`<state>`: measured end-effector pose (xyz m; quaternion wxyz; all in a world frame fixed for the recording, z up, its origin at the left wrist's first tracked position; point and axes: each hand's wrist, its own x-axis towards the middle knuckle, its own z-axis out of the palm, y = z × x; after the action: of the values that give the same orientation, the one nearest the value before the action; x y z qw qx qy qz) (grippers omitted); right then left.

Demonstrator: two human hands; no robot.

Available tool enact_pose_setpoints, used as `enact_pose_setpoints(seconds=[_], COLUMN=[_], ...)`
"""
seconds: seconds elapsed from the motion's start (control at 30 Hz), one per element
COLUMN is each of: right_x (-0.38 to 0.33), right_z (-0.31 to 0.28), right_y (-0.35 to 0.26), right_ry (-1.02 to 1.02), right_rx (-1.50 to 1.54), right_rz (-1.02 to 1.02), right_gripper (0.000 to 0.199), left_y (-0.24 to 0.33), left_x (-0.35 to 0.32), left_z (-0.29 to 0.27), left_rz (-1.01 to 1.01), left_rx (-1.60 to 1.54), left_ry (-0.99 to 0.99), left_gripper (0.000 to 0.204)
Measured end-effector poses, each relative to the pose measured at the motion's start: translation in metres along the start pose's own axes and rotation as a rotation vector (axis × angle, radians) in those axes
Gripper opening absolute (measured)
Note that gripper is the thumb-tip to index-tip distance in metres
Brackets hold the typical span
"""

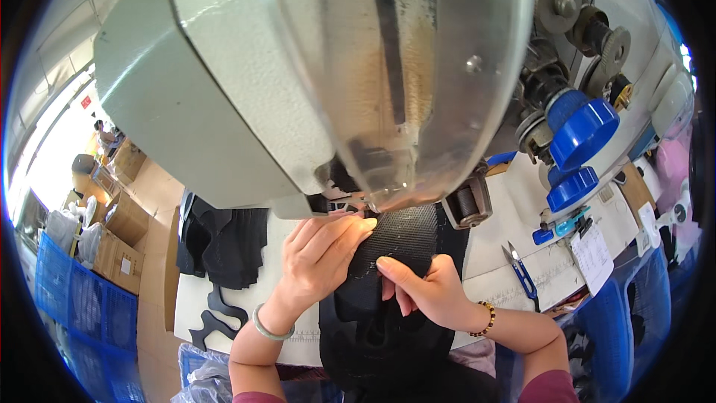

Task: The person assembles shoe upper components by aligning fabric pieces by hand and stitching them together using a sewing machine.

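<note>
Bending inward at the wrist, the left hand [317, 257] lays bunched fingers by the left edge of the black mesh piece [406, 235], beneath the sewing machine [216, 97]; whether it pinches, I cannot tell. The right hand [440, 291] pinches the mesh's near part, thumb on top, fingers curled. The machine head hides some left fingertips, the mesh's far end and any needle. Leftward, the white tabletop [485, 276] ends just past stacked black cut pieces [224, 242]; rightward, its surface shows between the right hand and blue-handled snips [523, 277].
</note>
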<state>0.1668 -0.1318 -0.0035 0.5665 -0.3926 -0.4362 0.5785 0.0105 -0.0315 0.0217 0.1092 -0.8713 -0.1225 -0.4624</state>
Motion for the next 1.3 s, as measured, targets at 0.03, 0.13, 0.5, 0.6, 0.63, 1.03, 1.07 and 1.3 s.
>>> enact_pose_setpoints(seconds=[0.03, 0.13, 0.5, 0.6, 0.63, 1.03, 1.07, 1.3], right_x=[0.002, 0.002, -0.001, 0.003, 0.004, 0.012, 0.014, 0.01], right_z=[-0.002, -0.002, -0.012, -0.011, -0.01, -0.033, -0.034, -0.037], right_y=[0.002, 0.002, 0.002, -0.003, -0.003, -0.013, -0.012, -0.018], right_ry=[0.024, 0.059, 0.145, 0.179, 0.194, 0.144, 0.139, 0.145], right_rx=[0.016, 0.029, 0.126, 0.112, 0.126, 0.305, 0.303, 0.186], right_rz=[-0.035, -0.058, -0.062, -0.093, -0.106, -0.012, -0.021, -0.047], right_gripper=[0.024, 0.027, 0.028, 0.023, 0.023, 0.013, 0.013, 0.03], left_y=[-0.001, 0.0, 0.02, 0.026, 0.026, 0.004, 0.004, 0.004], left_x=[-0.001, -0.001, 0.003, 0.006, 0.006, 0.001, 0.0, -0.001], left_z=[0.0, 0.002, 0.002, -0.004, -0.007, -0.018, -0.017, -0.008], left_rz=[-0.002, 0.007, 0.04, 0.074, 0.071, -0.029, -0.026, 0.082], left_rx=[0.009, -0.001, 0.226, 0.289, 0.289, -0.081, -0.09, -0.025], left_ry=[0.005, 0.012, -0.061, -0.147, -0.149, -0.142, -0.146, -0.014], left_gripper=[0.03, 0.028, 0.031, 0.033, 0.033, 0.034, 0.034, 0.03])
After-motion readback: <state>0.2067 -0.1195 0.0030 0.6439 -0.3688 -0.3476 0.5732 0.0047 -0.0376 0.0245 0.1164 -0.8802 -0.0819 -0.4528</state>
